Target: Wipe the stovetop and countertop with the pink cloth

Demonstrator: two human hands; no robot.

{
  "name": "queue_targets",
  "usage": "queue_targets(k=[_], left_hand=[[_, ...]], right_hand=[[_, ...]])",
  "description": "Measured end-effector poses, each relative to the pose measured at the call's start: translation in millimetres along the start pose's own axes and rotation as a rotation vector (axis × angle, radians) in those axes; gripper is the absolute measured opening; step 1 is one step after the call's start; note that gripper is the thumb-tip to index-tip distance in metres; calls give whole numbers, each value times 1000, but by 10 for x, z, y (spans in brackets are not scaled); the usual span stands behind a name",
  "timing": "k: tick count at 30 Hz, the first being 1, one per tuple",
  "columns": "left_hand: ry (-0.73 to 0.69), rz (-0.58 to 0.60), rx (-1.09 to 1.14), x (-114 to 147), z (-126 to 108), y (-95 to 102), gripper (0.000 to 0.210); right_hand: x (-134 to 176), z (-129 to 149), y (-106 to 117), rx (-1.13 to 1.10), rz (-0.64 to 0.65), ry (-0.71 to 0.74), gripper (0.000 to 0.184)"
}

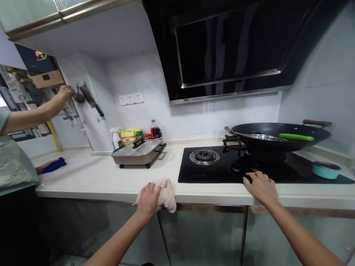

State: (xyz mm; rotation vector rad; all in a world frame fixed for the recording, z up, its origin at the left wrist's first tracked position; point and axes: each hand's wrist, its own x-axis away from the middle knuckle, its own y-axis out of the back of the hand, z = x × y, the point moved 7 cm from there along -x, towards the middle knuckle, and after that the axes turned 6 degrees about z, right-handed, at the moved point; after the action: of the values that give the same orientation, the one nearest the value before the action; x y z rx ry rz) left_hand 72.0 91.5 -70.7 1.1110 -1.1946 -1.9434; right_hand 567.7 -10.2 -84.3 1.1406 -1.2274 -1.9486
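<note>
My left hand [149, 199] is closed on a pale pink cloth [166, 195] at the front edge of the white counter [97, 180]. Part of the cloth hangs over that edge. My right hand [260, 185] rests, fingers spread, at the front rim of the black gas stove [210, 173], holding nothing. Behind it a large black wok [277, 147] sits on the right burner, with a green-handled utensil [296, 137] and a metal piece inside. The left burner [204, 156] is bare. An electric pan [138, 153] with a glass lid stands beyond my left hand.
Bottles and a yellow jug [128, 136] stand behind the pan. A turquoise bowl [326, 170] sits at the stove's right end. The range hood [227, 48] hangs low overhead. At the left, another person [16, 162] reaches toward hanging utensils, their other hand on a blue cloth [54, 165].
</note>
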Motion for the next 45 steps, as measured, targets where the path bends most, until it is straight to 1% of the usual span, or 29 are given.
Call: queue_targets(k=[2, 4, 7, 9, 11, 12, 14, 15, 17, 19, 21, 23, 24, 25, 26, 27, 28, 29, 31, 32, 34, 35, 36, 38, 39, 40, 42, 45], left_hand=[[-62, -19, 29, -87, -412, 8, 69], [-124, -13, 52, -181, -838, 32, 70], [-227, 10, 83, -313, -1472, 106, 78], [-288, 0, 104, -389, -1851, 169, 81], [-336, -28, 129, -455, -2181, 214, 80], [-347, -43, 141, -487, -2325, 225, 79], [-351, -68, 160, -546, -2573, 227, 78], [-352, -78, 169, -570, -2680, 228, 78], [-352, -91, 196, -601, -2842, 240, 81], [-365, -74, 253, -599, -2913, 267, 85], [-396, -37, 351, -559, -2856, 304, 89], [-512, -6, 481, -474, -2698, 364, 96], [-587, 3, 557, -424, -2573, 403, 99], [-668, 10, 637, -378, -2419, 447, 96], [-715, 14, 724, -355, -2223, 489, 88], [-710, 7, 811, -370, -1984, 525, 76], [-658, -21, 882, -418, -1715, 554, 63], [-573, -76, 919, -486, -1431, 574, 51], [-396, -223, 884, -628, -905, 582, 34], [-302, -277, 844, -696, -685, 548, 31], [-146, -303, 740, -806, -384, 396, 27], [-84, -293, 692, -843, -296, 299, 25], [-42, -273, 651, -868, -248, 203, 24], [13, -219, 595, -888, -225, 42, 26], [33, -186, 576, -888, -231, -15, 29], [50, -149, 560, -886, -240, -54, 31], [71, -83, 533, -876, -248, -81, 32], [50, -23, 511, -863, -251, -44, 32]], right_hand=[[7, 16, 9, -4, -16, -2, 51], [16, 28, 15, -8, -28, -4, 50], [9, 14, 6, -23, -30, 3, 51], [-17, -34, -14, -52, -20, 1, 50], [-44, -99, -22, -113, -18, -15, 48], [-45, -122, -4, -159, -39, -28, 47], [6, -88, 89, -284, -132, -13, 44], [66, -9, 155, -363, -190, 35, 43], [251, 268, 275, -531, -260, 206, 40], [488, 635, 321, -639, -226, 415, 36], [713, 949, 271, -608, -139, 564, 34], [869, 1106, 175, -501, -85, 623, 38], [913, 1128, 131, -447, -75, 627, 42], [937, 1128, 96, -400, -71, 622, 46], [945, 1125, 73, -359, -67, 614, 51], [943, 1132, 63, -320, -62, 605, 56], [933, 1158, 66, -280, -57, 590, 60], [918, 1209, 79, -240, -50, 571, 63], [895, 1412, 102, -164, -16, 538, 69], [891, 1559, 96, -127, 15, 528, 74], [909, 1903, 27, -60, 89, 531, 92], [925, 2066, -27, -34, 114, 529, 101], [943, 2212, -81, -24, 115, 534, 104], [976, 2411, -183, -48, 77, 550, 100], [993, 2462, -224, -73, 45, 574, 96], [1009, 2478, -257, -102, 10, 602, 94], [1035, 2420, -291, -151, -58, 672, 96], [1033, 2149, -283, -180, -109, 750, 103]])
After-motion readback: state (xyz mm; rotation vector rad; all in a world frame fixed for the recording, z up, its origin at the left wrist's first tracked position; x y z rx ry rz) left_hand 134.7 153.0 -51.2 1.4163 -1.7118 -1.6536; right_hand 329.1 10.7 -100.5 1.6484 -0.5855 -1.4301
